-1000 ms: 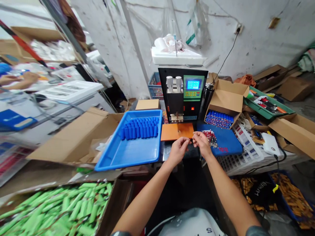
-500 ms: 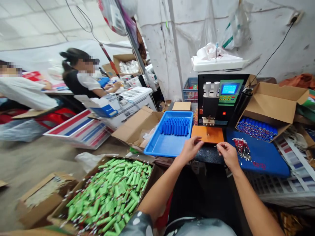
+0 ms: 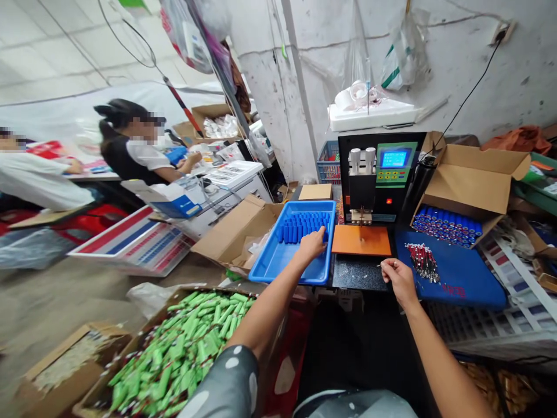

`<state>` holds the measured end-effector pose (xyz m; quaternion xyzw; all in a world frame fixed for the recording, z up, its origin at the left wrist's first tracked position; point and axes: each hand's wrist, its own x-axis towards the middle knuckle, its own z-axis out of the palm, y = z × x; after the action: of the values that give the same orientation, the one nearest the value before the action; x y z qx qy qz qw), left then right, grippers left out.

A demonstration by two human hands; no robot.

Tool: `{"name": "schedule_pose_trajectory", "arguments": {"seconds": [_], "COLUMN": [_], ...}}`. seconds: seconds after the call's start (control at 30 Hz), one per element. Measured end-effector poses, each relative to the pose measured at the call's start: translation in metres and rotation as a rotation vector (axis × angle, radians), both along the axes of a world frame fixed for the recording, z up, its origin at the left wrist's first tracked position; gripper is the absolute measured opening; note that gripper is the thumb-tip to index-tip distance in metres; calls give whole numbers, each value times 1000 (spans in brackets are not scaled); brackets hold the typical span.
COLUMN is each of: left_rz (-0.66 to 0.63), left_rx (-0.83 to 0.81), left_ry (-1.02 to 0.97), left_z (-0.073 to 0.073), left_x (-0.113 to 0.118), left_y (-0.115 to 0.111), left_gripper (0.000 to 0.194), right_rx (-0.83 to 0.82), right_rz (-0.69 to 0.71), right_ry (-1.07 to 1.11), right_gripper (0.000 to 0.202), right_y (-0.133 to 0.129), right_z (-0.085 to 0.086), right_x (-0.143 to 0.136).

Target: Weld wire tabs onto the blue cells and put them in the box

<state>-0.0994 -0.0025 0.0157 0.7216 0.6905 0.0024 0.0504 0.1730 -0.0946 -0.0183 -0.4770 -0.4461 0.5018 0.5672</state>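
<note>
My left hand is over the right part of a blue tray, its fingers at the right end of the rows of upright blue cells; what the fingertips hold, if anything, is hidden. My right hand is pinched around a small thin piece, too small to name, in front of an orange plate. Behind that plate stands a black machine with a lit screen. Small red and black wired parts lie on a blue mat right of my right hand.
An open carton of blue cells stands at the back right. A box of green wrapped packs is at the lower left, beside a smaller carton. Two people sit at tables at the far left.
My left hand has moved left from the orange plate to the cells in the blue tray. My right hand stays near the plate's front right corner, still pinched. The view has shifted slightly.
</note>
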Motion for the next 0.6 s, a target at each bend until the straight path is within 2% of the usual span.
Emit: {"name": "schedule_pose_trajectory", "arguments": {"seconds": [0.23,0.33,0.47,0.53,0.6], "left_rz": [-4,18,23,-34,-138], "left_rx": [-33,75,323,345,293], "left_ry": [-19,-84,-360,-565,-757], "left_z": [-12,-9,10,19,23], "left_x": [-14,-20,-9,8,30], "left_y": [-32,-41,-40,-34,-27], "left_gripper": [28,19,17,18,20], "right_rx": [-4,6,33,39,37], "right_rz": [-30,-70,-91,-105,-121], "right_ry": [54,95,115,121,113], "right_gripper": [31,30,29,29,30], "right_y": [0,3,9,12,15], "right_z": [-10,-8,-3,0,3], "right_x": [11,12,12,10,8]}}
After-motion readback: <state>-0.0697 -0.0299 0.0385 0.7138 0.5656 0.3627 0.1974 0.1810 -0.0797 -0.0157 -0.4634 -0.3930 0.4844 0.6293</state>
